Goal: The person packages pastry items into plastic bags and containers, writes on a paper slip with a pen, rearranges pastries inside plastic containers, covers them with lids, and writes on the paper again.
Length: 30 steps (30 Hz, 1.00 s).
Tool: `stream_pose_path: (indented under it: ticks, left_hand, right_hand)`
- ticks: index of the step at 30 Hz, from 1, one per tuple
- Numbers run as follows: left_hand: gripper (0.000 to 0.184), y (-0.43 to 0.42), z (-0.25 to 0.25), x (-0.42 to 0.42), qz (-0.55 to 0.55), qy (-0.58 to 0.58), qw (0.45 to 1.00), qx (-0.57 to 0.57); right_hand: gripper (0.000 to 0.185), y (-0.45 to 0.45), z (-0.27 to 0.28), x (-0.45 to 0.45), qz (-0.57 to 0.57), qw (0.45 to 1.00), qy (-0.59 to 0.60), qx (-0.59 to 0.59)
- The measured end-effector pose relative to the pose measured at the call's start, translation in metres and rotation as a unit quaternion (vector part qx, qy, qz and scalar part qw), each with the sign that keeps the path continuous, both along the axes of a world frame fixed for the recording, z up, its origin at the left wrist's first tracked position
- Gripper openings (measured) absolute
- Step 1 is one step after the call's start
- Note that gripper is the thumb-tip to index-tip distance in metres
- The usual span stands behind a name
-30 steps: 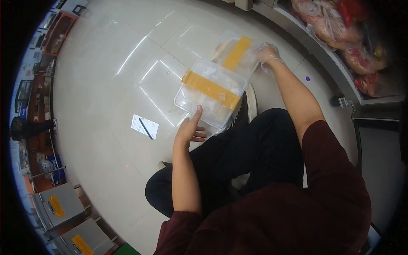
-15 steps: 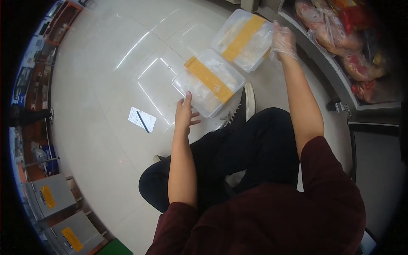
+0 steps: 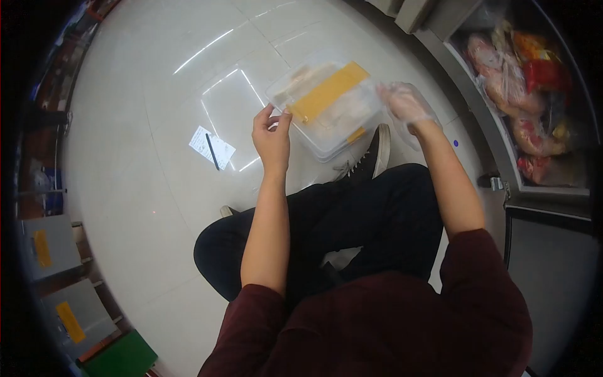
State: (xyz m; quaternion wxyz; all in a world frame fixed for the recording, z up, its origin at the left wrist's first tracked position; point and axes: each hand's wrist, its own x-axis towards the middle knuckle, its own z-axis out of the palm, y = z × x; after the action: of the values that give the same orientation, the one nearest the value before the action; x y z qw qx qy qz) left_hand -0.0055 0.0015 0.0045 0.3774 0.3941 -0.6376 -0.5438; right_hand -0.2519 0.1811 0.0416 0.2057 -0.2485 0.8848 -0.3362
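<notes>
A clear plastic food container (image 3: 348,103) with a yellow tape strip across its lid sits over a second one (image 3: 326,147), whose lower edge shows beneath it. Pale contents show faintly through the plastic. At the left corner of the upper container, my bare left hand (image 3: 272,135) has thumb and fingers closed on the rim. My right hand (image 3: 408,107), in a thin clear plastic glove, is beside the container's right end. Motion smears its fingers, so I cannot see whether they touch the plastic.
An open freezer drawer (image 3: 512,182) with bagged meat (image 3: 512,88) stands at the right. On the floor left of my hand lie a paper slip (image 3: 204,151) and a pen (image 3: 212,152). Grey boxes (image 3: 72,317) with yellow labels and a green box (image 3: 119,358) are at lower left.
The two containers were side by side; now the right one has moved left onto the other. My left hand has risen to its corner and closed. My right hand has moved slightly left and down.
</notes>
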Motion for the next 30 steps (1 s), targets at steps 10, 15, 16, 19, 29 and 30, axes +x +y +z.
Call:
stream_pose_path:
  ticks: [10, 15, 16, 19, 29, 30]
  left_hand:
    - [0.050, -0.005, 0.024, -0.002, -0.017, 0.094, 0.982, 0.162]
    - [0.046, 0.001, 0.019, -0.001, -0.032, 0.096, 0.974, 0.205]
    - [0.052, 0.003, 0.027, 0.004, -0.070, 0.070, 0.969, 0.225]
    - [0.085, -0.024, 0.076, 0.028, -0.229, -0.107, 0.926, 0.281]
    - [0.135, -0.032, 0.022, 0.027, -0.182, -0.068, 0.948, 0.252]
    - [0.134, -0.033, 0.016, 0.025, -0.178, -0.046, 0.946, 0.266]
  right_hand:
    - [0.064, -0.044, 0.039, 0.002, 0.101, 0.945, 0.308, 0.051]
    - [0.072, -0.122, 0.098, 0.038, 0.160, 0.913, 0.102, 0.360]
    - [0.073, -0.129, 0.093, 0.036, 0.176, 0.911, 0.110, 0.357]
    - [0.073, -0.148, 0.059, 0.006, 0.240, 0.919, 0.155, 0.273]
    - [0.035, -0.169, -0.009, 0.012, 0.078, 0.958, 0.264, 0.084]
    - [0.033, -0.168, -0.011, 0.007, 0.073, 0.961, 0.261, 0.057]
